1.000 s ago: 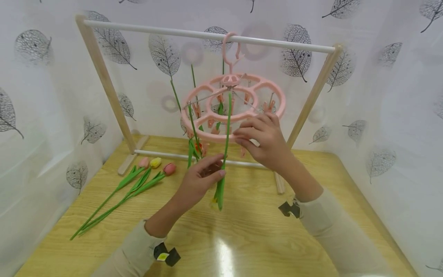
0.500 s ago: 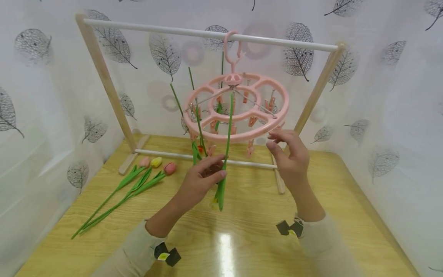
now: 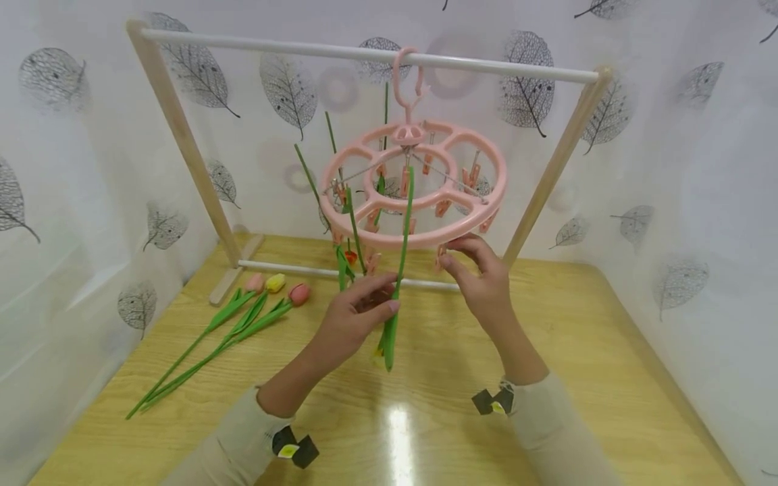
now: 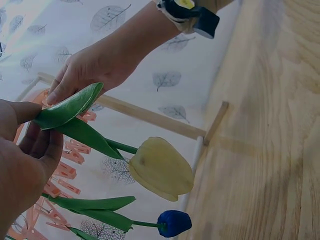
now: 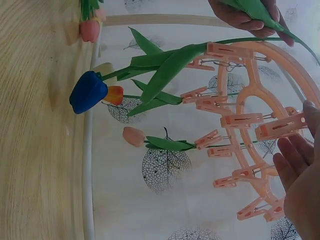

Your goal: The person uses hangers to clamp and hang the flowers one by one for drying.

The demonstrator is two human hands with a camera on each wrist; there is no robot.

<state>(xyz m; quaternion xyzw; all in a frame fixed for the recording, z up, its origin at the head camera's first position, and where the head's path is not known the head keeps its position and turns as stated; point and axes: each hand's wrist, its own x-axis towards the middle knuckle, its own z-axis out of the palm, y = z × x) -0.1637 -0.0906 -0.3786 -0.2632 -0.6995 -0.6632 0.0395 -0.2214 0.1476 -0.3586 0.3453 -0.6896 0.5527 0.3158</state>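
My left hand (image 3: 349, 324) pinches a yellow tulip (image 4: 161, 169) by its stem and leaves, bloom hanging down and bare stem rising past the front of a round pink clip hanger (image 3: 502, 177). At the hanger's front rim, my right hand (image 3: 485, 277) holds a pink clothespin (image 5: 282, 126) between thumb and fingers. Nothing hangs from that clothespin. Other clips on the hanger hold upside-down tulips: a blue one (image 5: 89, 92), an orange-red one (image 5: 114, 95) and a pink one (image 5: 134, 136). Their stems poke up on the hanger's left and back side.
The hanger hooks over the white top rod (image 3: 486, 65) of a wooden rack (image 3: 188, 145). Three tulips, with a pink bloom (image 3: 299, 293) nearest the middle, lie at the left on the wooden table (image 3: 340, 418). Leaf-printed curtain surrounds the table.
My right hand has let go of the hanger's rim, dropped to the right, then come back in to a front clothespin. The hanger has shifted slightly. My left hand keeps the tulip nearly still.
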